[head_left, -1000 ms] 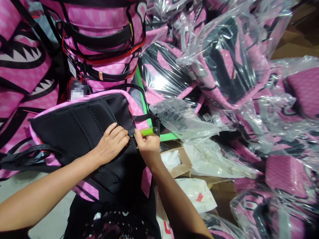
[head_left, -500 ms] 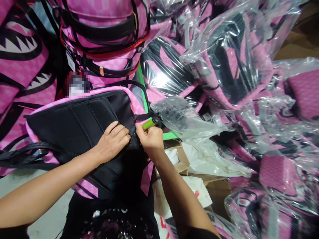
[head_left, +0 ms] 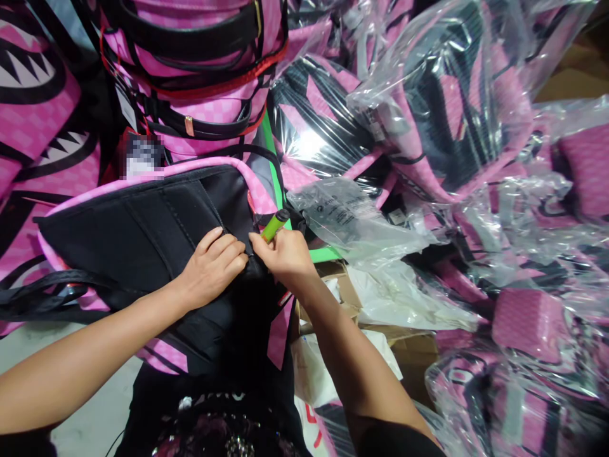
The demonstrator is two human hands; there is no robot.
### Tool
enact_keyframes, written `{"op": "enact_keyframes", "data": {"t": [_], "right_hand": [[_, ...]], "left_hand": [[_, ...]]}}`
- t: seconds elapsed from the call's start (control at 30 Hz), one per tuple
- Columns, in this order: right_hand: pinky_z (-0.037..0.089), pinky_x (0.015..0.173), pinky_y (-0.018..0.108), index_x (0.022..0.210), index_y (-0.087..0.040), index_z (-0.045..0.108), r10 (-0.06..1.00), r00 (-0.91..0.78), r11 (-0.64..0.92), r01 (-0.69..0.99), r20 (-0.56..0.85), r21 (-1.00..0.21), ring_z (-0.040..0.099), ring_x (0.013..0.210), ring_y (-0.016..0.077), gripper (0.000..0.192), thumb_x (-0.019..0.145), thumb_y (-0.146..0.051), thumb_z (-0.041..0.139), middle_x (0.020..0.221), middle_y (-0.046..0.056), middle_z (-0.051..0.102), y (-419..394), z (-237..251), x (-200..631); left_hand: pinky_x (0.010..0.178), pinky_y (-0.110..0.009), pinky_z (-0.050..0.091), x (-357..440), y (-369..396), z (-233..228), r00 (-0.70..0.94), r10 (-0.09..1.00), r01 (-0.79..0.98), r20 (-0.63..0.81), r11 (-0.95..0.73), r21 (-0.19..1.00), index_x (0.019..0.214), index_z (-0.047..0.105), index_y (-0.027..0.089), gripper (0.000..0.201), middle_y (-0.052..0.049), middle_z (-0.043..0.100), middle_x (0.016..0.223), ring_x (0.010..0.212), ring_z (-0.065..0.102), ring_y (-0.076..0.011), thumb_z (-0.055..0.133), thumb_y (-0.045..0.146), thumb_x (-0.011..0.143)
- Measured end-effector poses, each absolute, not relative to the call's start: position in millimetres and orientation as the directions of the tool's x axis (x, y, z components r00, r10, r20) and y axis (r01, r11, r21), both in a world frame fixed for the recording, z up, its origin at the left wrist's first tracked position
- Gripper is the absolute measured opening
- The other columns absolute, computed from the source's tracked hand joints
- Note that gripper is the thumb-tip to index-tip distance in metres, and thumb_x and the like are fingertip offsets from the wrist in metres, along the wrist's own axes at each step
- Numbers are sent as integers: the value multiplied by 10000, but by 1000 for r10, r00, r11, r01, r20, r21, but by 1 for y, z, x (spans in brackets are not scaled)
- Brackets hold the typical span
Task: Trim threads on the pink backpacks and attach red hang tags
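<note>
A pink-checked backpack (head_left: pixel 181 216) lies open before me with its black inside spread flat. My left hand (head_left: pixel 216 260) is closed, its curled fingers gripping the black fabric near the right side. Close beside it, my right hand (head_left: pixel 283 254) is wrapped round a small green stick-like tool (head_left: pixel 275 226) with a black end, which sticks up from the fist; its kind cannot be made out. Right thumb and fingertips meet the fabric just across from the left fingertips. What lies between the fingertips is too small to see.
Pink backpacks (head_left: pixel 204 70) with black straps are stacked behind the open one, and others with printed teeth (head_left: pixel 23 70) stand at left. Bags wrapped in clear plastic (head_left: pixel 442 108) are piled along the right. An opened carton (head_left: pixel 347 285) and a green edge (head_left: pixel 326 255) sit near my right arm.
My right hand has turned slightly and shifted a little left, so the green tool points more upward. My left hand stays at the same spot on the fabric.
</note>
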State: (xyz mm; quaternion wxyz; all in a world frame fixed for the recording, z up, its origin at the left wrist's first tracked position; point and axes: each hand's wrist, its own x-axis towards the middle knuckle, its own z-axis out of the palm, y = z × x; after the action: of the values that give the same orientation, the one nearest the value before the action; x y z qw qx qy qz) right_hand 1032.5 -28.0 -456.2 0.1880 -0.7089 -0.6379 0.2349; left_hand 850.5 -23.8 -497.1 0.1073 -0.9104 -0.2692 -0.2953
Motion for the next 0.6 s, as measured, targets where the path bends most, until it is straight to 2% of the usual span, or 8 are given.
{"op": "enact_keyframes", "data": {"t": [0.27,0.33,0.4,0.47,0.53,0.6], "right_hand": [[245,509,284,482,-194,448,995,82,-101,858,-60,-503,458,442,114,509,914,-404,615,448,7,480,-35,-457,1034],[284,521,281,497,-186,503,994,79,-104,865,-71,-491,510,468,134,499,930,-420,587,480,34,543,-37,-457,1035],[358,559,279,554,-171,587,993,109,-120,860,-51,-496,589,527,167,454,938,-415,577,552,66,625,-41,-458,1036],[452,645,281,725,-160,690,994,111,-76,805,24,-588,670,648,198,326,935,-387,587,711,82,715,-48,-461,1036],[523,747,288,975,-184,725,990,81,29,679,114,-734,712,794,207,230,924,-376,608,907,65,756,-58,-466,1035],[563,823,303,1191,-214,670,973,97,124,541,208,-832,720,902,201,317,934,-383,594,1064,55,744,-71,-469,1031]], "left_hand": [[1098,-385,368,851,-27,-492,705,440,566,556,-822,-67,936,657,220,176,2,718,998,1027,593,-159,512,120,926],[1053,-392,390,853,-21,-481,752,449,559,482,-822,-107,935,652,209,138,-18,709,979,1010,595,-181,526,153,922],[954,-395,427,856,-7,-463,831,440,511,341,-845,-156,940,644,187,96,-51,698,936,957,599,-215,593,259,901],[890,-403,424,859,14,-443,879,444,473,176,-860,-192,922,644,162,268,-78,696,878,902,601,-244,677,415,842],[873,-408,400,860,32,-424,880,474,471,39,-857,-211,879,656,153,393,-84,705,822,871,606,-255,720,527,777],[847,-391,377,860,38,-406,873,486,469,-51,-862,-194,829,662,161,400,-71,717,790,858,613,-246,728,549,760]]}}
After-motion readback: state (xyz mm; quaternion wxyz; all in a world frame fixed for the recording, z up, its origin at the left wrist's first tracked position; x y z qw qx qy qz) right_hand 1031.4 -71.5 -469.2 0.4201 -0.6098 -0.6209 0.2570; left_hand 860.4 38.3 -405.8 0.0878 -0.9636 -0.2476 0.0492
